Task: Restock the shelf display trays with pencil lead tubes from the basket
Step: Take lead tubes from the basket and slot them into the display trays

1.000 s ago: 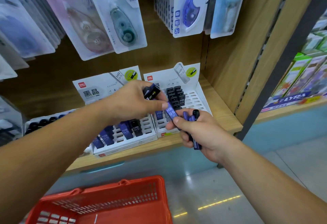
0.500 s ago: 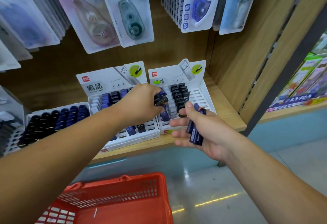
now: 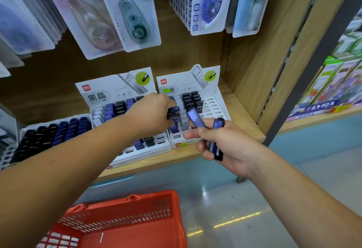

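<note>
At the right end of the wooden shelf [image 3: 246, 128], two white display trays stand side by side, each with a printed card upright at its back. On the right tray [image 3: 212, 108], black pencil lead tubes [image 3: 191, 99] fill the rear middle slots and a few pale tubes [image 3: 184, 120] stand in a column to their left; the slots toward its right wall are bare. The left hand [image 3: 154, 112] reaches over the seam between the two trays, its fingers curled round a small cluster of dark and blue tubes [image 3: 173, 113] held low over the right tray's left columns; whether any of them touches a slot cannot be told. The right hand [image 3: 225, 144] hovers just in front of that tray's near edge, gripping a bundle of blue tubes [image 3: 215, 142] in the palm, with the thumb and forefinger pinching one more blue tube [image 3: 195, 119] that juts up and leftward toward the left hand. The middle tray [image 3: 145, 154] holds blue and black tubes, partly hidden by the left forearm. Toward the shelf's left end, a third tray [image 3: 5, 157] carries rows of black and blue caps. Below the shelf's front edge, a red basket [image 3: 117, 222] sits on the floor; its contents cannot be made out. Correction tape packs [image 3: 135, 18] hang above the shelf.
</note>
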